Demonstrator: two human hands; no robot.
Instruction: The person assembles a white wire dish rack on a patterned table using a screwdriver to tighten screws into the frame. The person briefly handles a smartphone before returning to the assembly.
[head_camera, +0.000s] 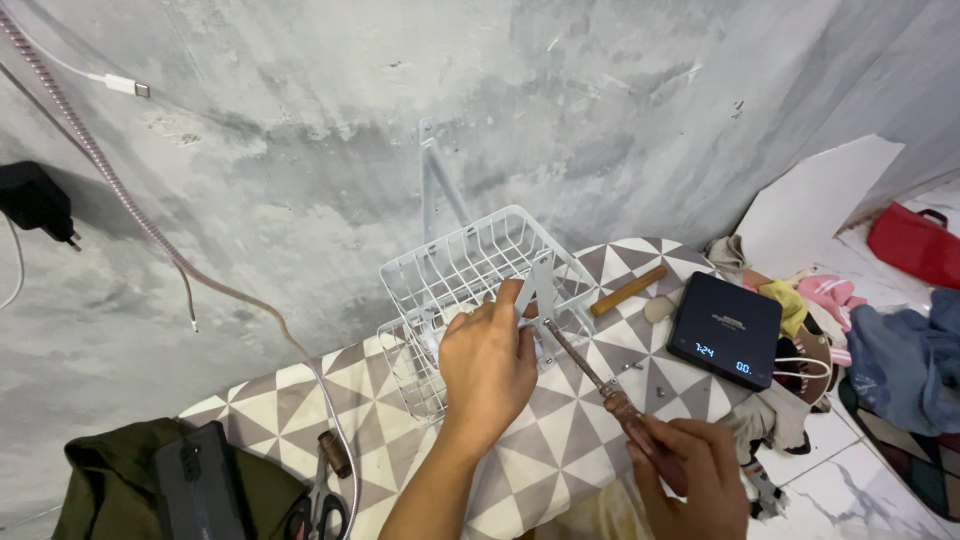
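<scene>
My left hand (487, 365) rests on the front rim of a white wire basket (455, 270) that stands on a board with a brown-and-white triangle cover (560, 440). Its fingers pinch a white metal bracket (540, 290) against the basket. My right hand (690, 470) grips the dark red handle of a screwdriver (590, 375), whose shaft points up and left to the bracket near my left fingers. A second white bracket (437, 185) rises behind the basket against the wall.
A black digital scale (725, 325) and a wooden-handled tool (630, 290) lie to the right on the board. Scissors (318, 505) and a dark device (200, 485) on green cloth lie at lower left. Cables hang on the grey wall. Clothes and a red bag (915, 245) crowd the floor at right.
</scene>
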